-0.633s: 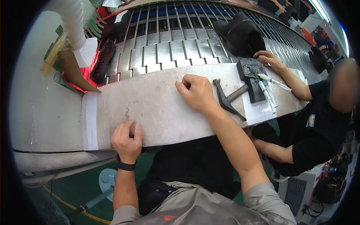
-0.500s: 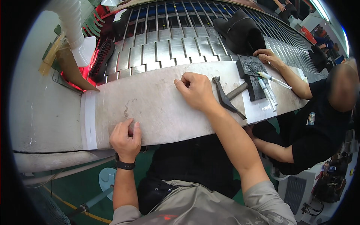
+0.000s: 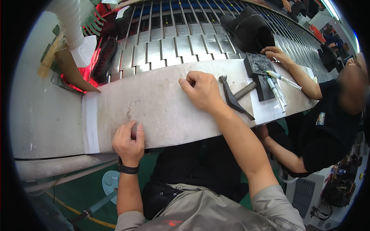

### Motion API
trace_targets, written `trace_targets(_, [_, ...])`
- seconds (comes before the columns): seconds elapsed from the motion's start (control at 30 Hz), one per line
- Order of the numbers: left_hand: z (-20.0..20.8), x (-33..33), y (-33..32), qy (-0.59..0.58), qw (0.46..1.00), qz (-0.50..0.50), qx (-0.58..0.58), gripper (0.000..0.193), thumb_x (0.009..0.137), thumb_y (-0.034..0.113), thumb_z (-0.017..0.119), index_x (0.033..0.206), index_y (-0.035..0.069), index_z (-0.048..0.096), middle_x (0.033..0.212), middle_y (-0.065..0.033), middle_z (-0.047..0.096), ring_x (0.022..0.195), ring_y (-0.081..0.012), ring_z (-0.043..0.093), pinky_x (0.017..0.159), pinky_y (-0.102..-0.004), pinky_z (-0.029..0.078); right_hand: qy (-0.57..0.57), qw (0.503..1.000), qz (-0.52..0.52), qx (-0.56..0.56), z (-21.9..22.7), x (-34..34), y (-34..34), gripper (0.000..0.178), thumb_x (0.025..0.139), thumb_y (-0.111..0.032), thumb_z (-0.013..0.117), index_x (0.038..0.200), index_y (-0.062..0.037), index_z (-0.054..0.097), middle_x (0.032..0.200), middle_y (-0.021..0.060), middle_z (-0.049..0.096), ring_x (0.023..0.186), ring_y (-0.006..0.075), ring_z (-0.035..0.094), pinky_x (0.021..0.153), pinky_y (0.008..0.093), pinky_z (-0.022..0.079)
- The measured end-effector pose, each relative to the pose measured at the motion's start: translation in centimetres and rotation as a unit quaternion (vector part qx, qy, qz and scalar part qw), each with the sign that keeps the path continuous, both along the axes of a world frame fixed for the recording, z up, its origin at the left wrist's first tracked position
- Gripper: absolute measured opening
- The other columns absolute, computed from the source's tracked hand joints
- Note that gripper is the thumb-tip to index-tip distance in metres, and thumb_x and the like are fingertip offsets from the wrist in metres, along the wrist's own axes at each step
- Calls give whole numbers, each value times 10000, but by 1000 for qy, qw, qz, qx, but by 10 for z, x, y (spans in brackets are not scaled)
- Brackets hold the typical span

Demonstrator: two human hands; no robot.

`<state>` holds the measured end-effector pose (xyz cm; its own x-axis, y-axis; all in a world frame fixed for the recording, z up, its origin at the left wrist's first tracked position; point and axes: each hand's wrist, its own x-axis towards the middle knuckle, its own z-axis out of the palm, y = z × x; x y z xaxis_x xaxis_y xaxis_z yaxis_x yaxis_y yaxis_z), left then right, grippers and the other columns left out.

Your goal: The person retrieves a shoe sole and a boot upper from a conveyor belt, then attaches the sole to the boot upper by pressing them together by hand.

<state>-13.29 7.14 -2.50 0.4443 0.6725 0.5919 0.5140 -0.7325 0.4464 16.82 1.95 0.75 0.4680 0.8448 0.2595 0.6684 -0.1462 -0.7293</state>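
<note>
My left hand [image 3: 128, 143] rests at the front edge of the pale worktable [image 3: 162, 111], its fingers loosely curled and nothing seen in them. Farther in lies my right hand [image 3: 202, 91], curled into a loose fist on the tabletop, also with nothing showing in it. Just right of that hand is a hammer [image 3: 231, 96] with a dark, curved head and a short handle. The handle points toward black blocks [image 3: 259, 66], beside which lie several slim syringes [image 3: 284, 79].
Behind the table runs a metal slat conveyor [image 3: 169, 48] carrying a black boot [image 3: 248, 30]. A black shoe sole [image 3: 104, 59] stands in red light at the left, near a white hose nozzle [image 3: 83, 50]. A co-worker in black [image 3: 331, 127] sits at the right, one hand [image 3: 278, 54] by the boot.
My hands stay in place. The co-worker's head turns a little and their lower arm shifts slightly. The view tilts marginally.
</note>
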Motion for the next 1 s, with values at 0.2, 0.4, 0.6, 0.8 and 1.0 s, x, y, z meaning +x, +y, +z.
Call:
trace_targets(0.2, [-2, -3, 2, 0, 1000, -5, -8, 140, 937, 70, 773, 1053, -8, 768, 720, -97, 586, 600, -229, 546, 567, -378, 426, 7, 1000, 1, -8, 4, -3, 2, 339, 939, -299, 751, 751, -22, 698, 698, 161, 700, 654, 348, 685, 657, 465, 533])
trace_targets(0.4, [-3, -4, 4, -2, 1000, -5, -4, 138, 946, 74, 771, 1057, -8, 765, 723, -95, 588, 605, -224, 547, 567, -377, 422, -6, 1000, -4, 16, 0, -5, 4, 335, 936, -295, 751, 742, -27, 693, 694, 156, 695, 656, 350, 680, 660, 471, 533])
trace_targets(0.6, [-5, -6, 5, -13, 1000, -7, 9, 141, 941, 66, 769, 1062, -7, 764, 721, -91, 581, 605, -228, 544, 568, -378, 422, -7, 1000, 0, 15, -2, -9, 5, 338, 937, -296, 753, 740, -29, 686, 708, 157, 701, 666, 354, 683, 662, 471, 533])
trace_targets(0.8, [-1, -9, 6, 1, 1000, -4, -2, 143, 935, 65, 773, 1057, -9, 763, 727, -102, 587, 601, -243, 549, 572, -379, 431, -10, 1000, 1, 19, 0, -11, 6, 338, 942, -296, 749, 739, -33, 689, 707, 153, 700, 670, 350, 684, 660, 471, 530])
trace_targets(1.0, [-4, -11, 8, -10, 1000, -10, 5, 140, 930, 61, 776, 1052, -7, 763, 733, -102, 595, 605, -235, 557, 572, -376, 435, -11, 1000, -3, 18, -2, -13, 7, 336, 940, -295, 747, 740, -32, 687, 710, 157, 699, 666, 355, 682, 660, 476, 529])
